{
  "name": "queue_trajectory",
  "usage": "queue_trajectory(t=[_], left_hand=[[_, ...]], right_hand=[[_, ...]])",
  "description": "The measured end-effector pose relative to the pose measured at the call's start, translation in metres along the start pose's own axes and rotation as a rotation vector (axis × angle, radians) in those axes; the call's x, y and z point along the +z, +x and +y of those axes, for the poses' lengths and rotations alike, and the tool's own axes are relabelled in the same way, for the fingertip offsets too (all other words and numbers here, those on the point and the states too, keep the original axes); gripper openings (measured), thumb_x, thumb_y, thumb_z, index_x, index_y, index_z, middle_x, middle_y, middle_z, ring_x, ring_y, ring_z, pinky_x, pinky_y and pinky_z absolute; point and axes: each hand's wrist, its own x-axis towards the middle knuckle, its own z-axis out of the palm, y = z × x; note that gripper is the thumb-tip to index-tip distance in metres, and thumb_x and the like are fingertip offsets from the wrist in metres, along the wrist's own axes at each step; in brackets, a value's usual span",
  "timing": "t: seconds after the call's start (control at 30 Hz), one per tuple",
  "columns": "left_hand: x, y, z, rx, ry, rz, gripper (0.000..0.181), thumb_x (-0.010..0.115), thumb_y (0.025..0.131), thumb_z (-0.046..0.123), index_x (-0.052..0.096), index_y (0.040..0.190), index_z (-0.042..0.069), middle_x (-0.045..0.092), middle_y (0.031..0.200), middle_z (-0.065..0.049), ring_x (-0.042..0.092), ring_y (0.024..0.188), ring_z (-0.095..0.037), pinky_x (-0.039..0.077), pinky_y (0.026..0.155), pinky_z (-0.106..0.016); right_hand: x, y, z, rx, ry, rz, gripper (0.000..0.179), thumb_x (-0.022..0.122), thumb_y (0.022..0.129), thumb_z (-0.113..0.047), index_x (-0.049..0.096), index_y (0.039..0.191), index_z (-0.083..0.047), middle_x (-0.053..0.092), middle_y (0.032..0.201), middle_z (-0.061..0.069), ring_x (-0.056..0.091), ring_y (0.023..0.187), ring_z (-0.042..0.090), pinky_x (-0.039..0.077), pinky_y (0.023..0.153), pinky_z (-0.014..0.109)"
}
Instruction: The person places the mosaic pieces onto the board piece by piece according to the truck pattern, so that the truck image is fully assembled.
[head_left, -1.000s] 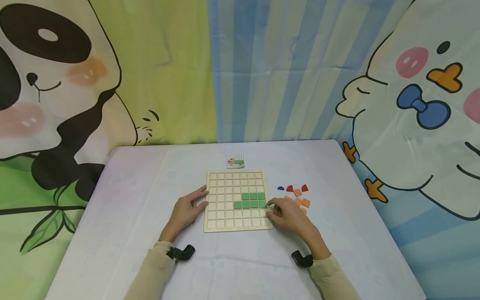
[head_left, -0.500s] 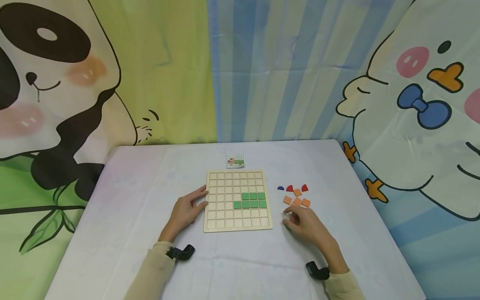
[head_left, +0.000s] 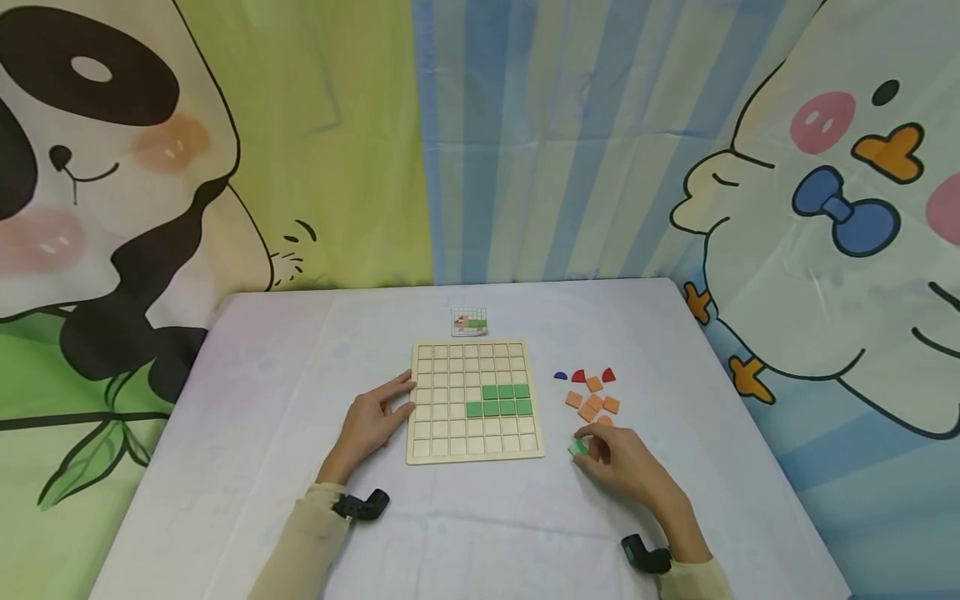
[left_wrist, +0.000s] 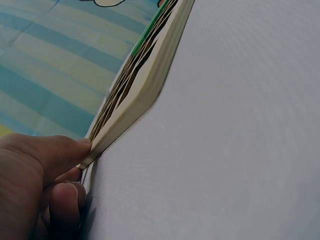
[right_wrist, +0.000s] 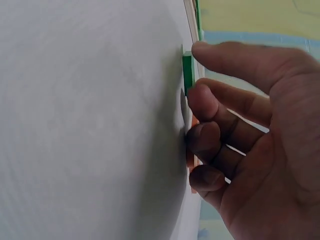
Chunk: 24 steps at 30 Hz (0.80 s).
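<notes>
In the head view, a wooden grid board (head_left: 450, 354) lies mid-table, with several green tiles (head_left: 498, 408) in two rows at its right side. My left hand (head_left: 375, 421) rests against the board's left edge, thumb and forefinger spread along it. In the left wrist view, a fingertip (left_wrist: 82, 145) touches the board's rim (left_wrist: 155, 85). My right hand (head_left: 622, 462) is right of the board, close over the table. Its thumb and forefinger pinch a green tile (head_left: 578, 447), seen edge-on as a green tile (right_wrist: 188, 72) in the right wrist view. The other fingers are curled.
Orange pieces (head_left: 573, 399), mostly squares, lie scattered right of the board. Behind them are two red pieces (head_left: 578, 377) and a blue half-round piece (head_left: 560, 376). A small picture card (head_left: 469, 321) lies beyond the board. A printed curtain (head_left: 510, 167) hangs behind the table.
My right hand has left the board's right edge and moved right and towards me. A green tile now shows between its fingertips, and more orange pieces are uncovered. The left hand stays put.
</notes>
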Motion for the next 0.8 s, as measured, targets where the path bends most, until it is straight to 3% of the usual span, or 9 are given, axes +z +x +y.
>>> queue_trajectory(t=[0.23, 0.8], left_hand=[[-0.0004, 0.0003, -0.0004, 0.007, 0.005, 0.005, 0.044, 0.077, 0.099, 0.021, 0.07, 0.141, 0.014, 0.059, 0.158, 0.0, 0.048, 0.039, -0.014, 0.042, 0.039, -0.03], [0.0004, 0.001, -0.0011, -0.004, 0.004, 0.002, 0.044, 0.077, 0.098, 0.021, 0.07, 0.141, 0.014, 0.059, 0.158, 0.001, 0.048, 0.039, -0.014, 0.041, 0.039, -0.029]], right_hand=[[-0.0054, -0.0025, 0.0032, -0.023, 0.023, -0.052, 0.031, 0.077, 0.091, -0.01, 0.074, 0.121, -0.013, 0.056, 0.077, -0.01, 0.051, 0.071, 0.007, 0.044, 0.063, 0.02], [-0.0048, -0.0022, 0.0062, -0.054, 0.019, -0.044, 0.026, 0.077, 0.089, -0.006, 0.076, 0.115, -0.012, 0.056, 0.077, -0.01, 0.05, 0.071, 0.006, 0.043, 0.062, 0.019]])
